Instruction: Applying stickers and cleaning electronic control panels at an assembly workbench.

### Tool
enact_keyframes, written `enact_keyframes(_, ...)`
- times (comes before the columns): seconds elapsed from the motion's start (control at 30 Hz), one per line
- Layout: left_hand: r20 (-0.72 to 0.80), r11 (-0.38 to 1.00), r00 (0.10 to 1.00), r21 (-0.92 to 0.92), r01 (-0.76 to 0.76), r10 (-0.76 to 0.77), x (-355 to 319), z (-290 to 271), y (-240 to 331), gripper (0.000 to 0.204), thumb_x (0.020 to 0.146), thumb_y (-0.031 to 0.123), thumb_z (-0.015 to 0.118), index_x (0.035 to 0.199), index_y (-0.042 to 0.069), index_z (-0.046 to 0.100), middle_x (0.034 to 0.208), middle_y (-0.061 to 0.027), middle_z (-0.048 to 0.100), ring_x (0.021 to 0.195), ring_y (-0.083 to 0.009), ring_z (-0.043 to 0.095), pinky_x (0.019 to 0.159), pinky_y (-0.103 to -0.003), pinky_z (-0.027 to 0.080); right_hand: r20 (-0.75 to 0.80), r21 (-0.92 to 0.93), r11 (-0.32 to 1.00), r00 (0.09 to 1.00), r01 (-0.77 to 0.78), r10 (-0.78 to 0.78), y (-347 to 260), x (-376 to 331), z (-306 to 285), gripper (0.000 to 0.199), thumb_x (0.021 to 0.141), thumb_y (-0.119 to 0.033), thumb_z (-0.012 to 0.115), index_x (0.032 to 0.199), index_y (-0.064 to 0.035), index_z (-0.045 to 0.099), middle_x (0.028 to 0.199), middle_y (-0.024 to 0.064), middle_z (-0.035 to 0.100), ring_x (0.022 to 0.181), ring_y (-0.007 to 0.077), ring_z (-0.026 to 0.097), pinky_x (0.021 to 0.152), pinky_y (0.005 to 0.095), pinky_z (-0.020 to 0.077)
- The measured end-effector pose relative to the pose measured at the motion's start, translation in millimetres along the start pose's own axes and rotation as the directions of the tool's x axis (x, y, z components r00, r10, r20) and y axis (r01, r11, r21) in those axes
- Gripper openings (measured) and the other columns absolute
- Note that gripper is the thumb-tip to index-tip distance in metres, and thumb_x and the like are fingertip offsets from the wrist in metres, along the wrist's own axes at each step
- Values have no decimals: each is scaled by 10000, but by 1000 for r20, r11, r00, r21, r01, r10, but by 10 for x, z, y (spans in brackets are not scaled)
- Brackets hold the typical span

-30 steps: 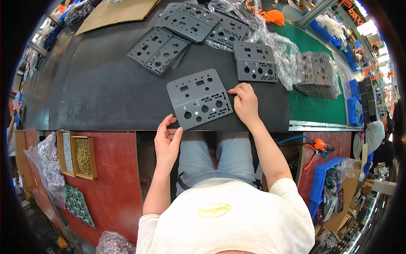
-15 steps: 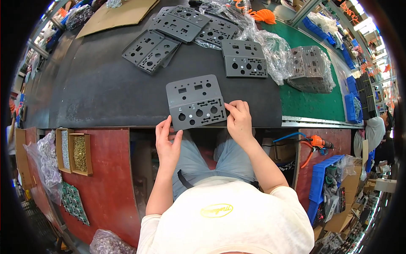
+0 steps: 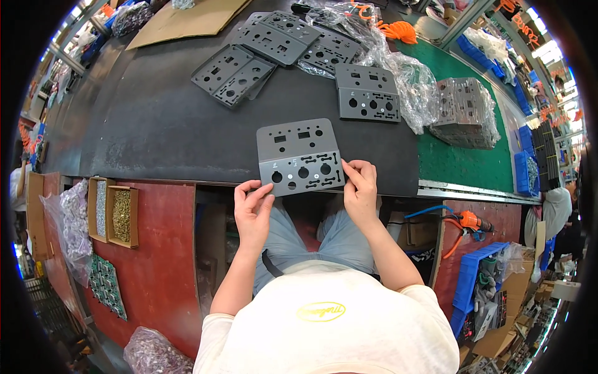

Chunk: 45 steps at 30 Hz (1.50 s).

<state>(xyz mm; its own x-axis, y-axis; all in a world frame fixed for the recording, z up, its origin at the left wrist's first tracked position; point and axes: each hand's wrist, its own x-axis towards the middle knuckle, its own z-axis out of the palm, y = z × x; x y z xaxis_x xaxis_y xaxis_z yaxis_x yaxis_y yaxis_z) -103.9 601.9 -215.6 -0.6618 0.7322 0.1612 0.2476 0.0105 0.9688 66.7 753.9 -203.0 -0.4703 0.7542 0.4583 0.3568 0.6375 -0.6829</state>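
Head view: holding a gray perforated panel [image 3: 301, 156] at the near edge of the table [image 3: 156, 118], pinching its lower-left corner with the left hand [image 3: 252, 215] and its right edge with the right hand [image 3: 361, 192]. Could slip lapward through a slackened fingertip grip; could scuff from sliding into the loose panels [image 3: 288, 36] beyond, or snag on the clear wrap [image 3: 418, 90].

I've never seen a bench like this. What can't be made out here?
All in the head view:
- Held plate: its underside faces away from the camera.
- Pile: upper plates partly cover the lower ones.
- Wrapped block: clear wrap and glare blur how many pieces it has.
- Gold bits: too small to tell their shape.
- Cardboard: cut off by the top edge.
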Motion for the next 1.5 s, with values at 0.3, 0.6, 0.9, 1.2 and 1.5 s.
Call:
enact_keyframes(0.3,-28,1000,999,8,-15,16,61,152,-21,252,773,-39,623,1013,38,621,1047,-48,474,915,-116,502,724,-210,448,-41,-274,961,998,35,-48,41,26,-71,387,620,38,507,984,-17,624,990,113,545,940,309,488,805,400,393)
enact_keyframes(0.6,-9,998,998,7,68,-68,62,147,-121,391,895,123,550,1252,10,439,1153,-130,530,813,-171,610,667,-254,501,-407,-289,956,910,-55,-71,53,-307,-1045,247,666,42,567,908,-10,573,941,121,537,912,318,496,816,411,419)
enact_keyframes(0.9,-66,927,971,319,-199,231,102,-51,-294,349,914,184,528,1212,4,506,963,-120,576,575,-114,470,523,-218,423,-759,-647,255,640,-719,-122,411,-2035,-3817,91,731,-38,579,805,-65,626,844,102,598,837,292,532,767,388,426)
enact_keyframes(1.2,-70,876,906,296,-381,417,36,161,320,385,906,284,532,1172,9,486,970,-145,543,620,-211,541,510,-308,464,-972,-236,-64,236,-970,4,359,-3354,-4730,107,750,-124,588,807,-81,668,881,101,626,915,298,540,821,389,429)
enact_keyframes(1.5,86,801,861,329,-500,502,29,408,418,298,928,157,496,1185,8,512,1101,-88,574,657,-123,523,589,-199,450,-990,15,-378,-67,-926,126,45,-3988,-4659,256,749,-326,656,833,-84,659,940,115,627,924,322,557,792,423,454)
